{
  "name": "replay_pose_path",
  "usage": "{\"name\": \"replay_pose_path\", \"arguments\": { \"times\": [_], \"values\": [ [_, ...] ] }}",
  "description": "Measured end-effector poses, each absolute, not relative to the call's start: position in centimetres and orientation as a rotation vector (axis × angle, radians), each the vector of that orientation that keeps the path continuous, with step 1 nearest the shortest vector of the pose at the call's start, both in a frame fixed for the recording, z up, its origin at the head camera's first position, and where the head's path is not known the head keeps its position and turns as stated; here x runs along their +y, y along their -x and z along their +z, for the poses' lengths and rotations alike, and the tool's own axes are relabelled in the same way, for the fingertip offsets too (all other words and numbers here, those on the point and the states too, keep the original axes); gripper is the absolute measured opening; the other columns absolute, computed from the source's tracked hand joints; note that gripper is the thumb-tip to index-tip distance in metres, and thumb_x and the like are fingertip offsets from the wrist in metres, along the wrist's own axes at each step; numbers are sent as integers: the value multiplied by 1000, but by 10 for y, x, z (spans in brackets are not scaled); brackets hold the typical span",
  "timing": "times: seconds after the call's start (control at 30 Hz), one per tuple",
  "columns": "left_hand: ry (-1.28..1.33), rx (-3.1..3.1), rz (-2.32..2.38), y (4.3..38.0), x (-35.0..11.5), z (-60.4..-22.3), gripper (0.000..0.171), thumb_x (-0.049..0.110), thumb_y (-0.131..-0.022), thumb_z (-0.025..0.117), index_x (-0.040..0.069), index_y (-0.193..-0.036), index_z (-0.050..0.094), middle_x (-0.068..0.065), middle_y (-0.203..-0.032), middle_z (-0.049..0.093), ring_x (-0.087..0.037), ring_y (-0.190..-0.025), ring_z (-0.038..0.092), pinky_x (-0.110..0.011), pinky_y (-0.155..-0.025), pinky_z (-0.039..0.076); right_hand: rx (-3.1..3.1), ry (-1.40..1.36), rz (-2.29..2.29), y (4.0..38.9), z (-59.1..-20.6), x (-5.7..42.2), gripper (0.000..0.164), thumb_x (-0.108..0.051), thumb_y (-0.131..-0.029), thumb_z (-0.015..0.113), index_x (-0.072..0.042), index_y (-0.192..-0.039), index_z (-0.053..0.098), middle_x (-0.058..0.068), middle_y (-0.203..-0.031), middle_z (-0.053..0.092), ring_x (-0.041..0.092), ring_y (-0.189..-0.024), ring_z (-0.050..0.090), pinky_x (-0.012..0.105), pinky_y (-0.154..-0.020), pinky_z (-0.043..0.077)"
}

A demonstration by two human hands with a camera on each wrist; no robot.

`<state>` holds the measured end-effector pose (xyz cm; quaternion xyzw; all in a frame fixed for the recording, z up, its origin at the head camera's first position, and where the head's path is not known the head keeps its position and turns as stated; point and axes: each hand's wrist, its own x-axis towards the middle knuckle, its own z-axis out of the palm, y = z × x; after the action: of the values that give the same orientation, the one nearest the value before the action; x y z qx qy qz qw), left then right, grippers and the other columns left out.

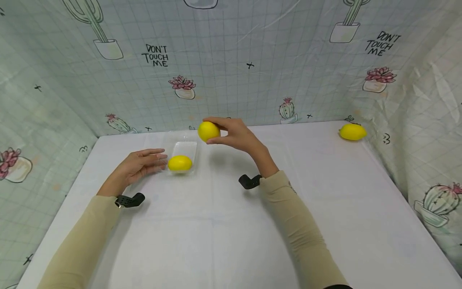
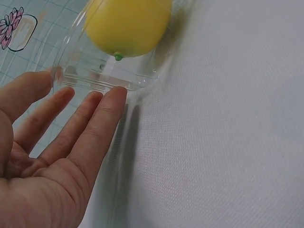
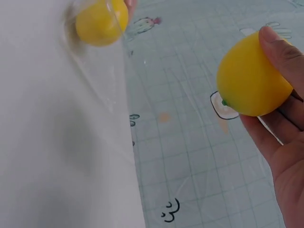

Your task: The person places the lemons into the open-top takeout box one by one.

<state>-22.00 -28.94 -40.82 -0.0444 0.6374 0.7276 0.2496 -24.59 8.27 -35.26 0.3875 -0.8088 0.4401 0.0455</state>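
My right hand (image 1: 234,134) grips a yellow lemon (image 1: 208,131) between thumb and fingers, raised over the table just right of a clear plastic container (image 1: 185,147). In the right wrist view that held lemon (image 3: 251,78) shows a small green tip. A second lemon (image 1: 180,163) lies inside the near end of the container. My left hand (image 1: 146,163) is at the container's left side, its fingers extended. In the left wrist view the fingertips (image 2: 116,95) are right at the clear wall, below the lemon (image 2: 128,26) inside.
A third lemon (image 1: 353,131) lies at the far right corner of the white table (image 1: 202,237). A cloth printed with cacti (image 1: 231,60) hangs behind the table and along both sides. Each wrist wears a black camera mount (image 1: 250,182).
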Motion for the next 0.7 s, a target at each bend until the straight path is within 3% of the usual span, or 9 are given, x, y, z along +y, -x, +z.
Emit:
{"name": "replay_pose_path", "arguments": {
  "times": [0.17, 0.53, 0.7],
  "values": [
    [121, 1741, 1966, 220, -288, -408, 63, 9, -103, 61, 0, -158, 31, 1, -122, 71, -19, -115, 69, -33, -97, 58, -2429, -1198, 1377, 249, -354, 67, 65, -19, -84, 86, -6, -142, 59, 8, -139, 63, 16, -124, 60, 20, -108, 47],
    [150, 1733, 1993, 222, -290, -413, 63, 11, -102, 62, 0, -157, 34, -1, -120, 72, -18, -111, 71, -34, -96, 58, -2369, -1289, 1430, 256, -357, 28, 61, -22, -84, 86, -4, -138, 62, 9, -130, 67, 12, -113, 64, 17, -104, 50],
    [120, 1742, 1999, 220, -291, -414, 57, 13, -102, 62, 2, -154, 40, -2, -123, 71, -19, -112, 70, -35, -98, 57, -2402, -1328, 1432, 264, -358, 20, 59, -25, -86, 85, -6, -137, 63, 6, -126, 69, 10, -112, 65, 18, -102, 51]
  ]
}}
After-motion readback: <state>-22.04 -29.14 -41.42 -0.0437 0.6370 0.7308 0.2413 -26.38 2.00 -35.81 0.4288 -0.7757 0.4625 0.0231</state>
